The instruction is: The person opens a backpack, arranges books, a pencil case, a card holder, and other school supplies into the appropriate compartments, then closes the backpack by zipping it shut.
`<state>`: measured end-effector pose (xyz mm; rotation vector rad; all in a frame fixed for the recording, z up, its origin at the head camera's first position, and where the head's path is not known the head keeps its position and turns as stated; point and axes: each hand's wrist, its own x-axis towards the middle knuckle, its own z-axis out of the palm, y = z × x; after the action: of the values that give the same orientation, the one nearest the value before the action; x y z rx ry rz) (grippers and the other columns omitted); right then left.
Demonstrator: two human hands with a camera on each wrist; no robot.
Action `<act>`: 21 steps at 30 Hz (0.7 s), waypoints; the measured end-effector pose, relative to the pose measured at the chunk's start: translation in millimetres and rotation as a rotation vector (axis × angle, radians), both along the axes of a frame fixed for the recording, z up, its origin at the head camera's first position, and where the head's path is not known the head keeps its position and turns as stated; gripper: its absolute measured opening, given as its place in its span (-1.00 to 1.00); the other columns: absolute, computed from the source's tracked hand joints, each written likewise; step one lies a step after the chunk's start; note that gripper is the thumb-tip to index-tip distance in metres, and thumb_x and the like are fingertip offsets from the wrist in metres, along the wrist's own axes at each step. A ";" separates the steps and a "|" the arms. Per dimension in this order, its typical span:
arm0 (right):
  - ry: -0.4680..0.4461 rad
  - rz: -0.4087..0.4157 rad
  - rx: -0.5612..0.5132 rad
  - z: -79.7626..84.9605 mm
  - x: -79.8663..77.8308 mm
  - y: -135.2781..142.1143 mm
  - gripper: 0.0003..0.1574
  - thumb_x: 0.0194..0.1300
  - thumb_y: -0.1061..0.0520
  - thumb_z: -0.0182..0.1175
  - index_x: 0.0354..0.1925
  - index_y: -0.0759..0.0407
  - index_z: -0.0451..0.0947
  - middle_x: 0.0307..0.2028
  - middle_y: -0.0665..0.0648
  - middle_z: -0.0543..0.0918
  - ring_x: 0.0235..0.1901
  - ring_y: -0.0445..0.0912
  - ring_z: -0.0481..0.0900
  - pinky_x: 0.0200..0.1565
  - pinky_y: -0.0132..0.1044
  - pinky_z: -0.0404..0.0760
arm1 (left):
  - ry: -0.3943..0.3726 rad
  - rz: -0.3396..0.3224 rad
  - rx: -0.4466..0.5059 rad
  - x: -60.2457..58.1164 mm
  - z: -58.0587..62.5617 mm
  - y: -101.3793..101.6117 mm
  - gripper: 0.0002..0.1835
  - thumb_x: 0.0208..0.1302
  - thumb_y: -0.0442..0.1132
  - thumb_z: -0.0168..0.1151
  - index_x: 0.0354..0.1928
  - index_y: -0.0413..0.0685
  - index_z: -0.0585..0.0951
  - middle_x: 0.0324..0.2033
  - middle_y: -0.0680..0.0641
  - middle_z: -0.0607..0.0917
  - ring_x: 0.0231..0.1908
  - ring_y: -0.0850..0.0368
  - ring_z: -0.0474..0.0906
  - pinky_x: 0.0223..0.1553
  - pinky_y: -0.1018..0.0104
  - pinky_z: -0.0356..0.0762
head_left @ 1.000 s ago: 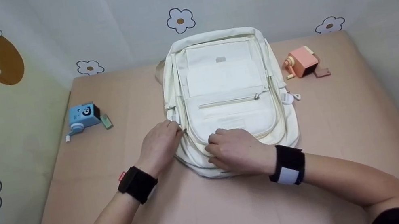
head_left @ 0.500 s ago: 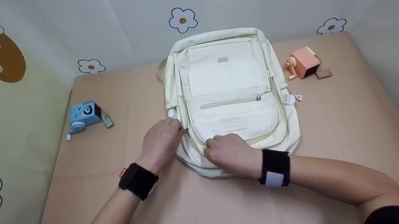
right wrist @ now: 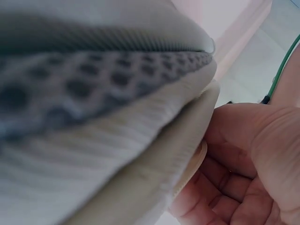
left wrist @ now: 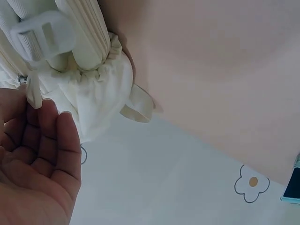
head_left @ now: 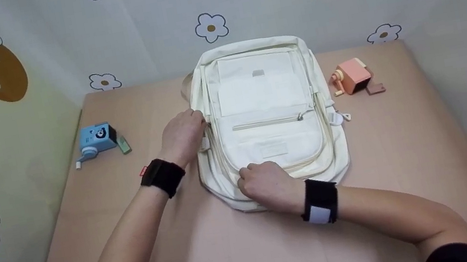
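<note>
A cream backpack (head_left: 267, 91) lies front side up on the table, its top away from me. My left hand (head_left: 184, 135) is at its left side and pinches a fabric zipper pull (left wrist: 33, 91) between thumb and fingers, as the left wrist view shows. At the lower front of the bag, my right hand (head_left: 270, 187) grips the edge of the front compartment with curled fingers. In the right wrist view, the thumb and fingers close on a cream fabric edge (right wrist: 208, 110), beside a strip of dark-spotted mesh (right wrist: 79, 89).
A blue crank pencil sharpener (head_left: 95, 138) with a small green block (head_left: 123, 144) stands at the left. To the right of the bag is a pink crank sharpener (head_left: 353, 76) with a brown block (head_left: 375, 88). A patterned curtain (head_left: 157, 24) encloses the table (head_left: 259, 251).
My left hand has slid up the bag's left side, away from me, with the zipper pull. The right hand shifted slightly left and toward me along the lower edge, then stayed there.
</note>
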<state>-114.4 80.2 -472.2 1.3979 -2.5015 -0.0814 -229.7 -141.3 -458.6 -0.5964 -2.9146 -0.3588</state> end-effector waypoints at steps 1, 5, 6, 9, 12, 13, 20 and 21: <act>0.000 0.001 -0.002 -0.2 0.4 0.2 -0.85 0.03 0.32 0.35 -0.47 0.12 0.59 -0.48 0.05 0.55 -0.53 -0.08 0.52 -0.66 -0.23 0.43 | -0.014 0.019 0.006 -4.8 0.2 0.6 -0.83 0.52 -0.21 0.18 -0.19 -0.21 0.58 -0.33 -0.14 0.61 -0.34 -0.11 0.54 -0.32 0.02 0.51; 0.002 0.005 -0.005 -0.2 0.7 1.3 -0.84 0.01 0.33 0.35 -0.47 0.12 0.58 -0.49 0.04 0.54 -0.54 -0.08 0.51 -0.67 -0.24 0.43 | -0.046 0.072 0.052 -16.3 -1.0 2.5 -0.81 0.53 -0.19 0.17 -0.18 -0.20 0.59 -0.34 -0.12 0.59 -0.35 -0.09 0.51 -0.31 0.02 0.50; -0.001 0.003 -0.004 -0.1 0.7 1.9 -0.84 0.00 0.33 0.35 -0.47 0.12 0.58 -0.49 0.04 0.54 -0.54 -0.08 0.50 -0.67 -0.24 0.42 | -0.049 0.078 0.058 -17.4 -1.6 3.0 -0.81 0.53 -0.19 0.16 -0.18 -0.20 0.59 -0.34 -0.12 0.59 -0.35 -0.09 0.51 -0.31 0.01 0.50; -0.020 -0.003 -0.001 0.5 1.1 2.0 -0.84 -0.02 0.32 0.37 -0.45 0.12 0.60 -0.48 0.04 0.54 -0.53 -0.08 0.50 -0.66 -0.24 0.40 | -0.053 0.085 0.070 -16.4 -2.6 1.8 -0.81 0.53 -0.19 0.16 -0.18 -0.19 0.60 -0.35 -0.12 0.59 -0.36 -0.09 0.52 -0.32 0.01 0.50; -0.043 -0.010 -0.006 1.7 1.4 4.6 -0.83 -0.02 0.31 0.37 -0.44 0.11 0.60 -0.46 0.03 0.54 -0.52 -0.08 0.49 -0.66 -0.25 0.36 | -0.050 0.088 0.082 -14.8 -3.8 1.5 -0.81 0.53 -0.19 0.15 -0.19 -0.20 0.60 -0.35 -0.12 0.59 -0.35 -0.09 0.52 -0.31 0.02 0.49; -0.050 -0.008 -0.016 1.9 1.4 6.3 -0.84 0.00 0.31 0.36 -0.45 0.11 0.59 -0.46 0.02 0.54 -0.52 -0.08 0.49 -0.65 -0.26 0.35 | -0.050 0.089 0.085 -14.3 -4.0 1.4 -0.81 0.53 -0.19 0.15 -0.19 -0.19 0.60 -0.35 -0.11 0.59 -0.35 -0.08 0.52 -0.31 0.02 0.49; -0.121 0.002 -0.185 3.2 -0.3 38.8 -0.76 0.28 0.21 0.29 -0.52 0.04 0.54 -0.50 -0.01 0.52 -0.54 -0.07 0.47 -0.62 -0.22 0.40 | -0.042 0.079 0.087 -11.0 -7.3 0.3 -0.79 0.52 -0.18 0.18 -0.19 -0.22 0.61 -0.33 -0.13 0.62 -0.31 -0.10 0.55 -0.28 0.01 0.51; -0.139 0.000 -0.208 3.0 -0.7 46.7 -0.77 0.31 0.19 0.29 -0.51 0.04 0.56 -0.49 -0.01 0.53 -0.53 -0.07 0.48 -0.61 -0.21 0.42 | -0.041 0.079 0.089 -10.5 -7.9 0.1 -0.79 0.52 -0.18 0.18 -0.19 -0.21 0.61 -0.32 -0.14 0.62 -0.31 -0.10 0.55 -0.28 0.01 0.51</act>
<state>-115.0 126.9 -469.3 1.3600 -2.5326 0.2776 -240.3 -141.1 -466.5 -0.4655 -2.9322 -0.4935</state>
